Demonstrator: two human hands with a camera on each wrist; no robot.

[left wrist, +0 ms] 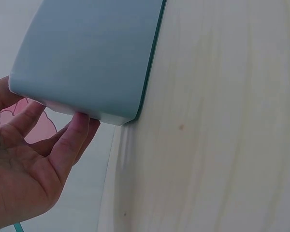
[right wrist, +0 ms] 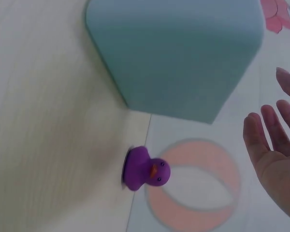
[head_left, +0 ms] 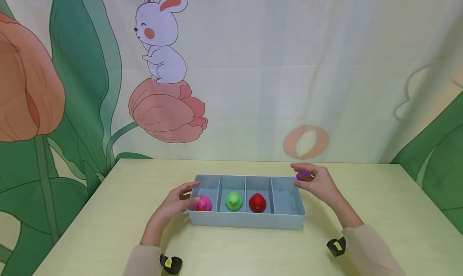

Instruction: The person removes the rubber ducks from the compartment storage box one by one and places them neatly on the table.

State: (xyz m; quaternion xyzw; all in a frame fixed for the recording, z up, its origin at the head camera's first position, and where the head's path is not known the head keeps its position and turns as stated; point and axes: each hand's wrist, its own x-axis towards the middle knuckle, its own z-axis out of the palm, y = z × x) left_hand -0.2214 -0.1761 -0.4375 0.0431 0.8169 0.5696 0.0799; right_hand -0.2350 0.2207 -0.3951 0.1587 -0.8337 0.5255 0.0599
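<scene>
A grey-blue divided box has four sections side by side. A pink rubber duck sits in its leftmost section, a green duck and a red duck in the two middle ones; the rightmost holds nothing. My left hand grips the box's left end, thumb at the rim and fingertips against the outer end wall. Beyond the box's right end, a purple duck stands on the table. Above it and apart from it hovers my right hand, its fingers spread and holding nothing.
The pale wooden table ends at a printed curtain with a rabbit and tulips, close behind the box. A black wrist device shows at the left sleeve, another at the right.
</scene>
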